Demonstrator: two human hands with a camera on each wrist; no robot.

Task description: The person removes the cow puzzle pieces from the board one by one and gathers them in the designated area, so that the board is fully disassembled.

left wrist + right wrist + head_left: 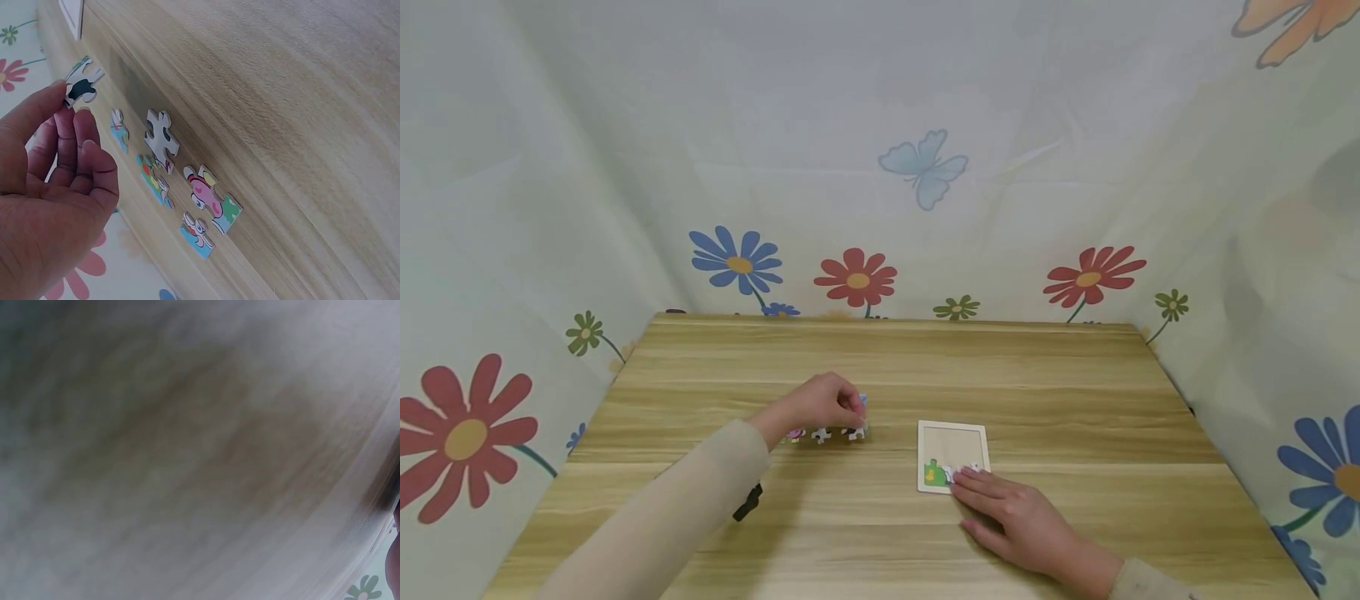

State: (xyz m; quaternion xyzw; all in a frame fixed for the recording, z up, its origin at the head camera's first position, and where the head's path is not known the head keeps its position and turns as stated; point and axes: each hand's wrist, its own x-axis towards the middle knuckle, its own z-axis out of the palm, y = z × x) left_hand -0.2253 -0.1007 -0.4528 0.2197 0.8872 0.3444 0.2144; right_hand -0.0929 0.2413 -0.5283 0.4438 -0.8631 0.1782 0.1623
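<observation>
The puzzle is partly filled, early on by the look of it. The tray (955, 445) lies flat on the desk (1037, 375), right of the loose pieces and well apart from them. Along its near edge a green piece (935, 475) sits in the left corner, with white parts (948, 473) showing next to it. The fingers of the right hand (1022, 518) cover some of that row, so I cannot tell whether the white is one piece or two, or whether all of it is fully seated. The upper and larger part of the tray is bare, so I judge most of the filling is left to do.

The left hand (59, 159) pinches a black-and-white piece (83, 84) between thumb and forefinger, its other fingers curled in; the piece appears raised off the desk and is not yet in the tray. Near it, at least five more lie loose on the desk: a spotted piece (161, 137), a pink piece (211, 195), a red-and-green piece (152, 178) and two small blue-edged ones, all apparently waiting to go in.

The right hand lies spread, fingers extended over the tray's near right corner, thumb apart on the desk side; it seems to steady the tray and grips nothing that shows. Its wrist view is too blurred to add more.
</observation>
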